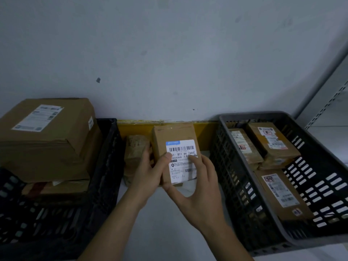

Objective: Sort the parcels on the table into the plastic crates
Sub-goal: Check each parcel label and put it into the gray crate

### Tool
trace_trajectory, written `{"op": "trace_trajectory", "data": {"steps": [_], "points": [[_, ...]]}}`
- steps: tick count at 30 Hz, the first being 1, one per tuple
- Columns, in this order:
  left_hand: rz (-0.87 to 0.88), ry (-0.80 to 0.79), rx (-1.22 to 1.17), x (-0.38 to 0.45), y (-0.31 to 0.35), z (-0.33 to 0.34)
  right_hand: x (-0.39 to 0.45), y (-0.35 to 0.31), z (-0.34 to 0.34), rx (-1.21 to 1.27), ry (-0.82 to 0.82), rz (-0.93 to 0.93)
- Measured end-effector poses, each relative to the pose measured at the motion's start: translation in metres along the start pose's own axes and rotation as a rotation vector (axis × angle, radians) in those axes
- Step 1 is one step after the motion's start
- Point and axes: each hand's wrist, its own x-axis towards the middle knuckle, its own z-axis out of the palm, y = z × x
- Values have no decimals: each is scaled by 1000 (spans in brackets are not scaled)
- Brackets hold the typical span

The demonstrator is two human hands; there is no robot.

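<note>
I hold a small brown parcel (169,137) with a white barcode label above the white table (160,219), between two crates. My left hand (148,176) grips its left side, thumb on the label. My right hand (195,187) holds its lower right corner from below. A second small taped parcel (135,147) lies on the table just left of it, partly hidden by my left fingers. The black crate (105,166) on the left carries a big cardboard box (47,136) stacked on others. The grey crate (320,151) on the right contains three labelled parcels (273,146).
A pale wall (169,53) rises right behind the table, with a yellow strip (205,129) along its foot. A grey metal shelf upright (329,95) stands at the far right. The crates flank a narrow strip of table.
</note>
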Motion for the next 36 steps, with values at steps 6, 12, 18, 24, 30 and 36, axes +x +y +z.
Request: {"op": "trace_trajectory", "data": {"steps": [6, 12, 18, 24, 30, 36], "points": [[10, -45, 32, 10, 0, 13, 7, -4, -9, -122, 18, 36], [76, -109, 223, 21, 12, 51, 16, 20, -60, -249, 83, 108], [197, -218, 495, 33, -7, 111, 15, 62, -136, -401, 142, 271], [302, -287, 938, 33, -29, 174, 24, 127, -196, -466, 83, 415], [255, -242, 1110, 36, -59, 227, 35, 204, -223, -453, -125, 433], [116, -135, 1163, 35, -88, 263, 34, 239, -213, -448, -264, 356]]}}
